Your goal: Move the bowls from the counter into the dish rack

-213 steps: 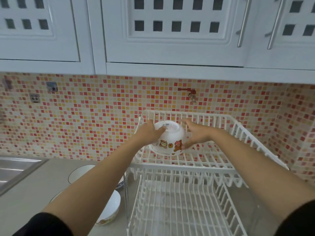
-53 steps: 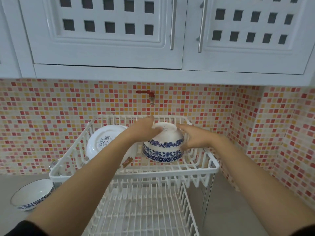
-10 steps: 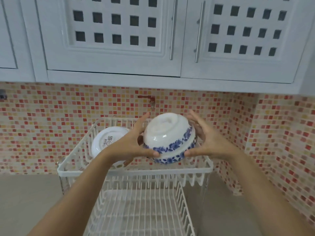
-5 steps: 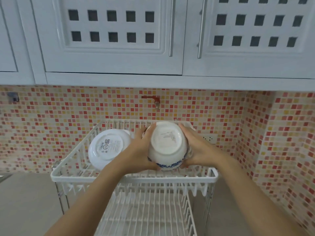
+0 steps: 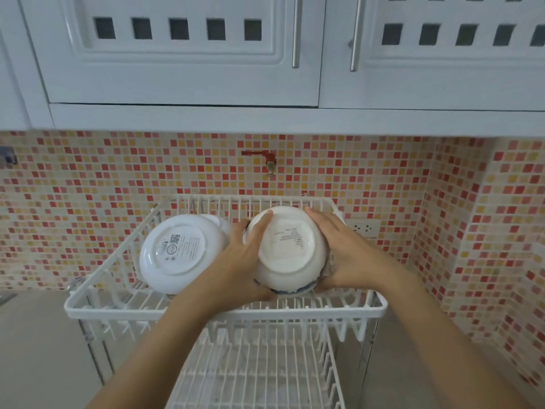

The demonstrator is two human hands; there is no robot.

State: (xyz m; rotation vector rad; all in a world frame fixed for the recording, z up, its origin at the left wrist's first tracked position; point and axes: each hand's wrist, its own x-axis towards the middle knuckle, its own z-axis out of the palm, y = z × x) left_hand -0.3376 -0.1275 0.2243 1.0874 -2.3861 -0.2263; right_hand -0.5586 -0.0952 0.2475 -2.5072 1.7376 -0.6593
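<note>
While tilted in the rack (image 5: 224,310), the bowl (image 5: 287,250) sits between both hands — clasped.

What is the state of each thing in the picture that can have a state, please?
Blue-patterned bowl: tilted with its base toward the camera, in the top tier, held by both hands.
Left hand: gripping the bowl.
Right hand: gripping the bowl.
White bowl: on edge in the top tier, base toward the camera, not held.
Dish rack: upper tier loaded, lower tier bare where visible.
Cabinet doors: closed.

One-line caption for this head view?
Both hands, left and right, set a blue-patterned bowl base-out in the dish rack's upper tier beside a white bowl.
</note>
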